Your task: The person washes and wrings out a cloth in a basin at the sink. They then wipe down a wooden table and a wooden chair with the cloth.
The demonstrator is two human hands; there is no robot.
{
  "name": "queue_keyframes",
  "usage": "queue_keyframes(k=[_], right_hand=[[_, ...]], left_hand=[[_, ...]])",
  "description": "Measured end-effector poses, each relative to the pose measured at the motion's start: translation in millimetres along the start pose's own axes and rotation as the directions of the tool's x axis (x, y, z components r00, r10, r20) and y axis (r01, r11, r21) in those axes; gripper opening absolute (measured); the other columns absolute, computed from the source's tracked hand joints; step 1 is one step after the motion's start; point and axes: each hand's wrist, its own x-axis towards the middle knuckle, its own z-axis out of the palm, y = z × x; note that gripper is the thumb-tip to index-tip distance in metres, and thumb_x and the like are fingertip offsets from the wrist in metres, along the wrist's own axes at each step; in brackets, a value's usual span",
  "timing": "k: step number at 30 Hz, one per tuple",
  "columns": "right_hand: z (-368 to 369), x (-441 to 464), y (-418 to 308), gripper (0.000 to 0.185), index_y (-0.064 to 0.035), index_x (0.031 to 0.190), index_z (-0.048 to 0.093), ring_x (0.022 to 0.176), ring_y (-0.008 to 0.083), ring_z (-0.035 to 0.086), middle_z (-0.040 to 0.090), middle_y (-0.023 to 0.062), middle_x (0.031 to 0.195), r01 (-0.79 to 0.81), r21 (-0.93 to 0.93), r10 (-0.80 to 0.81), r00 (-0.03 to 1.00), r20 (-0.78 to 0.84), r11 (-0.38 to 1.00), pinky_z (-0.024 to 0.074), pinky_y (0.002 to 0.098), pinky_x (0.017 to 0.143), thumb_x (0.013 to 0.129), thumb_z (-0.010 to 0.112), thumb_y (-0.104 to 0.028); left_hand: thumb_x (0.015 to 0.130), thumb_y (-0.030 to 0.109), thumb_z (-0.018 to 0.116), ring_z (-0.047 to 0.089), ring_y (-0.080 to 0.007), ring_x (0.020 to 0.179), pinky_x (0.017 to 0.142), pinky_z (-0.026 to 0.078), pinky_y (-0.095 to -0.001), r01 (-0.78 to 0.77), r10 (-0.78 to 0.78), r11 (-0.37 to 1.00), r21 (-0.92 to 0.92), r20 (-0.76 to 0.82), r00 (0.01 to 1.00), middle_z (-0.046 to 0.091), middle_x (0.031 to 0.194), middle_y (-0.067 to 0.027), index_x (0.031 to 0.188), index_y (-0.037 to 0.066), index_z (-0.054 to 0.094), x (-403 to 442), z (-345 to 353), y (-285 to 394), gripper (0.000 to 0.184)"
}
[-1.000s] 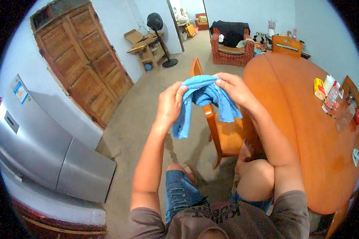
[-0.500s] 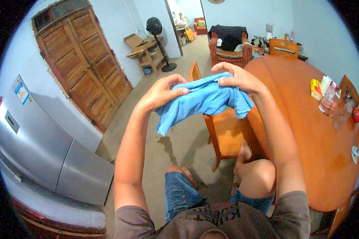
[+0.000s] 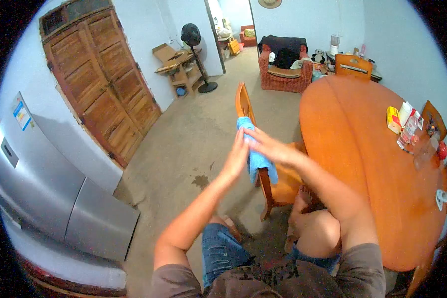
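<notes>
A blue cloth (image 3: 262,165) is draped over the top of the wooden chair's backrest (image 3: 245,103). My left hand (image 3: 237,155) presses against the cloth's left side, its fingers together and pointing up. From the right, my right hand (image 3: 269,148) lies over the cloth with its fingertips meeting those of my left hand. The cloth hangs down below both hands, and the part between the palms is hidden.
The orange oval table (image 3: 337,149) stands at the right, with a yellow box (image 3: 393,119) and a plastic bottle (image 3: 409,128) on it. A silver fridge (image 3: 49,184) is at the left; a black fan (image 3: 190,36) and a red armchair (image 3: 284,79) stand farther back.
The cloth was stretched between both hands in the air; it is now lower, bunched narrow and over the chair back. Both hands have come together around it.
</notes>
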Motion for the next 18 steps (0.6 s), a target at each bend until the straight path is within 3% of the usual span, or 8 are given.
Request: queue_keyframes(k=[1, 2, 4, 6, 11, 13, 16, 18], right_hand=[[14, -5, 0, 0.056, -0.009, 0.142, 0.028, 0.14, 0.0246, 0.009, 0.014, 0.0156, 0.15, -0.053, -0.001, 0.053, 0.997, -0.054, 0.999, 0.011, 0.0346, 0.111, 0.096, 0.04, -0.039], [14, -2, 5, 0.056, -0.009, 0.142, 0.028, 0.14, 0.0246, 0.009, 0.014, 0.0156, 0.15, -0.056, -0.002, 0.056, 0.997, -0.052, 0.998, 0.011, 0.0346, 0.111, 0.096, 0.04, -0.039], [13, 3, 17, 0.053, -0.0074, 0.141, 0.028, 0.14, 0.0232, 0.009, 0.014, 0.0146, 0.15, 0.055, 0.24, -0.031, 0.994, -0.101, 0.969, 0.0106, 0.0337, 0.111, 0.097, 0.037, -0.034], [18, 9, 22, 0.05, -0.0063, 0.141, 0.029, 0.14, 0.0218, 0.008, 0.014, 0.0136, 0.15, -0.003, 0.301, 0.043, 0.991, -0.128, 0.954, 0.0093, 0.0333, 0.112, 0.098, 0.037, -0.031], [17, 40, 45, 0.049, -0.007, 0.141, 0.029, 0.138, 0.019, 0.016, 0.016, 0.0085, 0.15, 0.08, 0.588, 0.035, 0.983, -0.182, 0.805, 0.0155, 0.0311, 0.111, 0.098, 0.035, -0.03], [21, 55, 53, 0.049, -0.0063, 0.141, 0.031, 0.138, 0.0198, 0.013, 0.016, 0.0095, 0.15, 0.101, 0.61, 0.051, 0.973, -0.227, 0.786, 0.0134, 0.0313, 0.111, 0.098, 0.035, -0.031], [20, 73, 58, 0.051, -0.0074, 0.14, 0.032, 0.139, 0.0211, 0.011, 0.016, 0.0102, 0.151, 0.133, 0.598, 0.058, 0.955, -0.29, 0.79, 0.012, 0.0317, 0.111, 0.098, 0.035, -0.036], [18, 87, 63, 0.053, -0.0087, 0.142, 0.027, 0.136, 0.0186, 0.02, 0.02, 0.0059, 0.149, 0.137, 0.613, 0.089, 0.942, -0.323, 0.778, 0.0168, 0.0306, 0.111, 0.098, 0.032, -0.039]], left_hand=[[0.096, 0.036, 0.039, 0.025, -0.0254, 0.134, 0.109, 0.022, -0.033, 0.0, 0.0, 1.0, -0.002, 0.0, 1.0, 0.022, 0.148, -0.012, 0.145, 0.01, 0.018, 3, 8, 0, 0.059], [0.096, 0.034, 0.037, 0.02, -0.0253, 0.135, 0.109, 0.019, -0.0331, -0.016, 0.016, 1.0, 0.007, -0.039, 0.999, 0.017, 0.149, -0.0124, 0.145, 0.009, 0.015, 5, 16, 1, 0.059], [0.097, 0.03, 0.033, 0.009, -0.0251, 0.138, 0.111, 0.012, -0.0335, -0.045, 0.047, 0.999, 0.02, -0.117, 0.992, 0.007, 0.15, -0.0131, 0.145, 0.007, 0.011, 7, 31, 6, 0.058], [0.098, 0.026, 0.03, -0.003, -0.0248, 0.14, 0.112, 0.005, -0.0338, -0.075, 0.081, 0.997, 0.035, -0.192, 0.978, -0.003, 0.152, -0.0137, 0.145, 0.005, 0.006, 12, 39, 11, 0.057], [0.096, 0.021, 0.031, -0.004, -0.0245, 0.14, 0.112, 0.004, -0.0335, -0.076, 0.071, 0.997, -0.017, -0.2, 0.977, -0.004, 0.152, -0.0133, 0.145, 0.004, 0.007, 48, 29, 2, 0.057], [0.094, 0.018, 0.033, -0.002, -0.0249, 0.14, 0.112, 0.005, -0.0338, -0.061, 0.036, 0.989, -0.137, -0.173, 0.984, -0.003, 0.152, -0.0136, 0.145, 0.003, 0.008, 59, 21, 9, 0.059], [0.093, 0.019, 0.034, 0.0, -0.0252, 0.14, 0.112, 0.005, -0.0337, -0.089, 0.074, 0.99, -0.109, -0.135, 0.988, 0.0, 0.152, -0.0138, 0.144, 0.003, 0.009, 90, 7, -6, 0.059], [0.092, 0.018, 0.035, 0.004, -0.0261, 0.14, 0.112, 0.009, -0.0338, -0.078, 0.068, 0.996, -0.049, -0.172, 0.983, 0.003, 0.151, -0.0147, 0.144, 0.002, 0.011, 112, 1, -15, 0.06]])
